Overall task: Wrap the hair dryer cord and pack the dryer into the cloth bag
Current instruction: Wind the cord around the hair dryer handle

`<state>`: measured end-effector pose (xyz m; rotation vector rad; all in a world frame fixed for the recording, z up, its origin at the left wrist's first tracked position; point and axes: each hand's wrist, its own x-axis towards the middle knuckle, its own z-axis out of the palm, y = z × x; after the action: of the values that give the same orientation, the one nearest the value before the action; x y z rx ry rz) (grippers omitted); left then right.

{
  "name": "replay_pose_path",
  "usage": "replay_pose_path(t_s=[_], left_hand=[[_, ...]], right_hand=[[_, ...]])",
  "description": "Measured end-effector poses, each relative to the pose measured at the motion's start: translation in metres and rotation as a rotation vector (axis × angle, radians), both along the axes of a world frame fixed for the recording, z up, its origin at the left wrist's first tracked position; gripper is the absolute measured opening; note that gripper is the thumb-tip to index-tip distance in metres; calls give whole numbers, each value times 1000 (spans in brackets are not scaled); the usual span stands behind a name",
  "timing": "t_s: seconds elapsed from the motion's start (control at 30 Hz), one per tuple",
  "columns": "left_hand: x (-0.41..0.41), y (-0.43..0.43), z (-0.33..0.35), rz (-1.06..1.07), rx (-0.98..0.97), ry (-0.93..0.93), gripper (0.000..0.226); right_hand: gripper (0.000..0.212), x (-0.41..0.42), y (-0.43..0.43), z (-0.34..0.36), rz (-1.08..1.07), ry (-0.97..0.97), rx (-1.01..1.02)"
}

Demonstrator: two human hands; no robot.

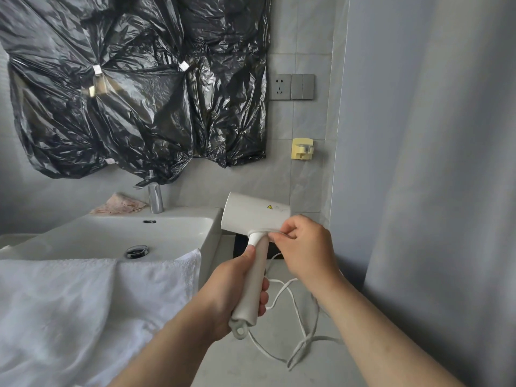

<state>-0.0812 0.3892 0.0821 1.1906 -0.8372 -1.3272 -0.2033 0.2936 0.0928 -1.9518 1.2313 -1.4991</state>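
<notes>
A white hair dryer (252,212) is held upright in front of me, barrel pointing left. My left hand (231,289) is closed around its handle. My right hand (303,247) pinches the white cord (300,328) against the joint where handle meets barrel, with a turn of cord lying around that joint. The rest of the cord hangs in loose loops below my hands, over the grey floor. No cloth bag is visible.
A white sink (134,236) with a chrome faucet (155,196) stands at left, a white towel (92,308) draped over its front. Black plastic sheeting (134,88) covers the wall. A wall socket (280,86) and yellow hook (302,149) are at right, beside a grey curtain (424,163).
</notes>
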Motion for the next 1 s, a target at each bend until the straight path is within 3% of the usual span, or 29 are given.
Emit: replay_pose_path(t_s=[0.13, 0.27, 0.57, 0.87, 1.0], left_hand=[[-4, -2, -1, 9, -4, 92, 49], [0, -6, -2, 24, -11, 129, 51], [-3, 0, -1, -119, -64, 334, 49], [-9, 3, -2, -243, -114, 419, 48], [-13, 4, -2, -309, -107, 565, 50]], right_hand=[[3, 0, 3, 4, 180, -116, 182], [11, -7, 7, 7, 426, -204, 389], [10, -6, 5, -6, 457, -379, 441], [18, -7, 6, -10, 451, -486, 383], [31, -3, 11, -14, 617, -546, 493]])
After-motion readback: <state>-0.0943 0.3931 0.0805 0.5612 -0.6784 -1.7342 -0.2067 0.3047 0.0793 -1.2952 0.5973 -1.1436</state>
